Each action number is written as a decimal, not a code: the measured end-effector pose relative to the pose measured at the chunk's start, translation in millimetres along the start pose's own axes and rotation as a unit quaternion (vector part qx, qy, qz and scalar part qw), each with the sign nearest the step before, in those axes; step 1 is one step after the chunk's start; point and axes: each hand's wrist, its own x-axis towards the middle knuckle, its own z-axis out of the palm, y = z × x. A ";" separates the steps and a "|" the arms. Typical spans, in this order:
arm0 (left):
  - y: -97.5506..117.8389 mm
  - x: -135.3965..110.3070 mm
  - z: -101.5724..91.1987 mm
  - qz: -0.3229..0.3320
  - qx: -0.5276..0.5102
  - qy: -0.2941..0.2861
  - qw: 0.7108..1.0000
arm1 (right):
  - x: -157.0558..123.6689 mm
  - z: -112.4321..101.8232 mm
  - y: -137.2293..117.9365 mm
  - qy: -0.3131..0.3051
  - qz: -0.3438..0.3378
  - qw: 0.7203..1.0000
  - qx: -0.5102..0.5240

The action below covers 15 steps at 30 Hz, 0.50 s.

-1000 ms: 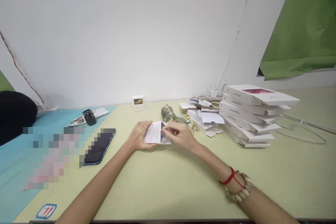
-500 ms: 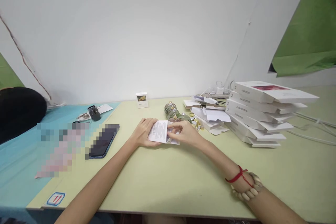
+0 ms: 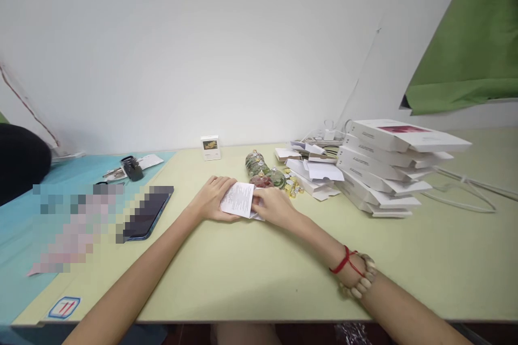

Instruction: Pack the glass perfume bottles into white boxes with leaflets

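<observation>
A small white box (image 3: 237, 199) with printed text on its face is tilted up between my hands above the table. My left hand (image 3: 214, 199) is closed around its left side, thumb below and fingers over the top. At the box's right, open end is my right hand (image 3: 275, 206), its fingers curled in at the opening and partly hidden. What lies inside the box cannot be made out. Just behind stand several round glass pieces (image 3: 261, 179) with small metallic knobs, some greenish and one reddish. Small gold and silver bits (image 3: 294, 187) lie beside them.
A similar box (image 3: 211, 147) stands by the wall. Opened white cartons (image 3: 313, 170) and a tall stack of larger white boxes (image 3: 376, 172) occupy the right. Left are a phone (image 3: 151, 215), a dark jar (image 3: 132, 168) and a blurred-out pinkish item on blue cloth (image 3: 20, 250).
My right fingers have moved further in at the open end of the box, and less of them shows. The whole view has shifted slightly.
</observation>
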 end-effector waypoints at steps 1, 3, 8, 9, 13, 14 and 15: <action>-1.3 -0.3 -0.2 0.002 0.001 -0.002 1.000 | -0.1 0.4 -0.9 -0.003 0.000 1.000 -0.001; -4.4 -0.9 -0.1 0.004 -0.001 -0.004 1.000 | -0.2 0.5 -3.0 -0.008 -0.001 1.000 0.001; -13.9 -3.5 -0.9 -0.016 -0.014 -0.004 1.000 | -1.0 -3.1 -4.7 0.013 0.005 1.000 0.021; -15.9 -4.4 -1.6 -0.025 -0.015 -0.005 1.000 | -1.3 -4.1 -4.0 0.022 0.010 0.999 0.024; -22.9 -8.6 -4.9 -0.051 -0.012 -0.010 0.999 | -1.6 -5.4 -1.1 0.051 0.017 0.998 0.032; -24.3 -9.6 -5.5 -0.054 -0.012 -0.012 0.998 | -1.6 -4.6 -0.9 0.057 0.018 0.998 0.035; -25.6 -10.4 -5.9 -0.056 -0.012 -0.014 0.998 | -1.5 -3.5 -0.9 0.065 0.020 0.997 0.039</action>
